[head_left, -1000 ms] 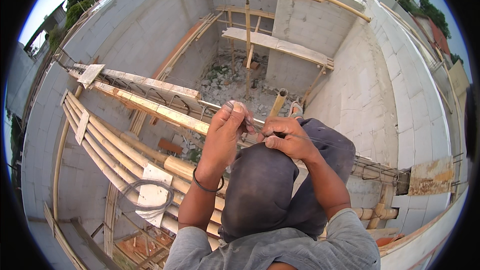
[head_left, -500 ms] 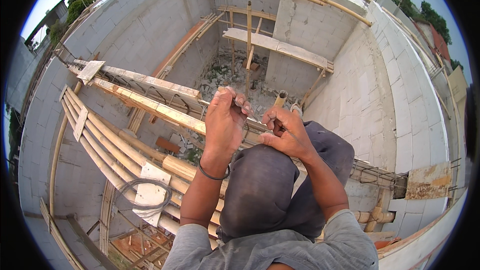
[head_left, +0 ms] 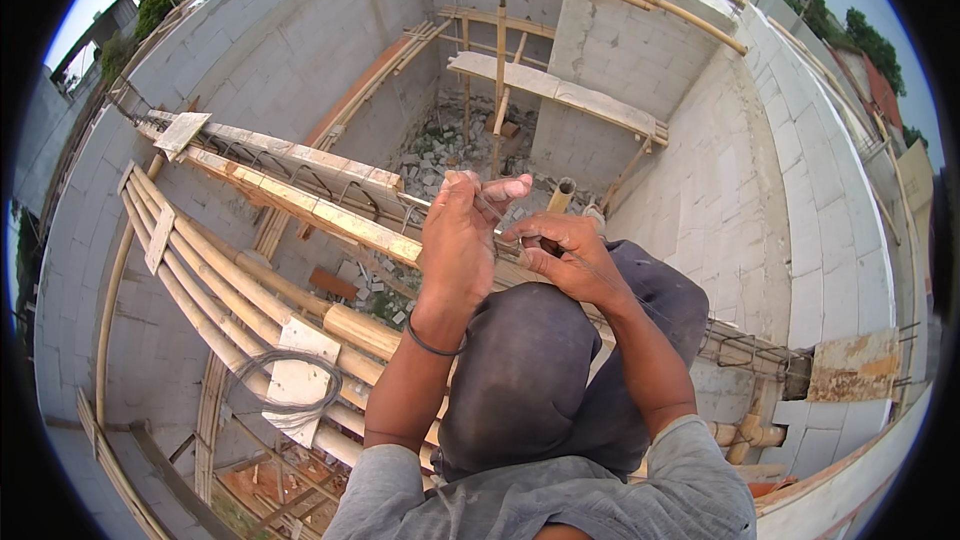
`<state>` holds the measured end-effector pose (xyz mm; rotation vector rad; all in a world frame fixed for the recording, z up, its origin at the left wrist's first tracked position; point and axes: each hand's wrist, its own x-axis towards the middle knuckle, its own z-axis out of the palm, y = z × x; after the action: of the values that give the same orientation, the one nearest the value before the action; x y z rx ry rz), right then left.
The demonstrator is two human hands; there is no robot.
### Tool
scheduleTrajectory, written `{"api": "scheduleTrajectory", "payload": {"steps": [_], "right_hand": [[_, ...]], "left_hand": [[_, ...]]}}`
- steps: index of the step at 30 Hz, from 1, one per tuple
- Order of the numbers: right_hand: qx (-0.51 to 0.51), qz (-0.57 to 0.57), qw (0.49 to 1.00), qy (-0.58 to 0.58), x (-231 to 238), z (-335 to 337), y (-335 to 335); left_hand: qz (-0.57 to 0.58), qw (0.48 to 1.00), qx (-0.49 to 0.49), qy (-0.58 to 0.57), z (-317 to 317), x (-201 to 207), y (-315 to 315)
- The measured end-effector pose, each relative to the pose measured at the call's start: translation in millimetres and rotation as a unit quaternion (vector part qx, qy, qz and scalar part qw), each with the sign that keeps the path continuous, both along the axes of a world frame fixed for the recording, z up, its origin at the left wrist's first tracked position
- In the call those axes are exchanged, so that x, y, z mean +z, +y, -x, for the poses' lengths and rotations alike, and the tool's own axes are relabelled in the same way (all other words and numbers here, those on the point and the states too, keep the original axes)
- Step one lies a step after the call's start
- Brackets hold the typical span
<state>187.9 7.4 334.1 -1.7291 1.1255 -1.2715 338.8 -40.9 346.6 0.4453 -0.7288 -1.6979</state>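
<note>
My left hand (head_left: 462, 235) is raised in front of my knees, its fingers stretched out and apart from the thumb. Close by on its right, my right hand (head_left: 568, 248) has its fingers curled in a pinch around a thin wire (head_left: 607, 275), part of which trails back over the wrist. A faint strand shows between the two hands, though its end is hard to make out. Beneath them runs wooden formwork (head_left: 300, 212) with steel bars (head_left: 310, 178) set between its boards. The palm side of my right hand is hidden.
Bamboo poles (head_left: 225, 285) lie side by side at the left, with a coil of wire (head_left: 290, 385) resting on a board across them. Grey block walls (head_left: 820, 220) surround a deep drop with rubble (head_left: 440, 145) at the bottom. An upright bamboo pole (head_left: 562, 195) stands beyond my right hand.
The fingers of my left hand have uncurled and now point to the right. My right hand has shifted slightly left and remains pinched.
</note>
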Motion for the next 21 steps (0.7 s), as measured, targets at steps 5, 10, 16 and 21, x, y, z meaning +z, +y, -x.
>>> {"api": "scheduleTrajectory", "payload": {"steps": [5,10,16,21], "right_hand": [[0.018,0.07,0.994,0.082,7,-3,-5],[-0.036,0.145,0.98,0.132,13,-8,1],[-0.115,0.208,0.953,0.191,19,-12,5],[-0.191,0.196,0.949,0.157,15,-14,3]], "left_hand": [[0.008,0.997,-0.064,-0.05,-7,5,-4],[0.018,0.989,-0.111,-0.1,-8,10,25],[0.116,0.957,-0.137,-0.228,-17,10,39],[0.054,0.942,-0.034,-0.33,-21,8,44]]}}
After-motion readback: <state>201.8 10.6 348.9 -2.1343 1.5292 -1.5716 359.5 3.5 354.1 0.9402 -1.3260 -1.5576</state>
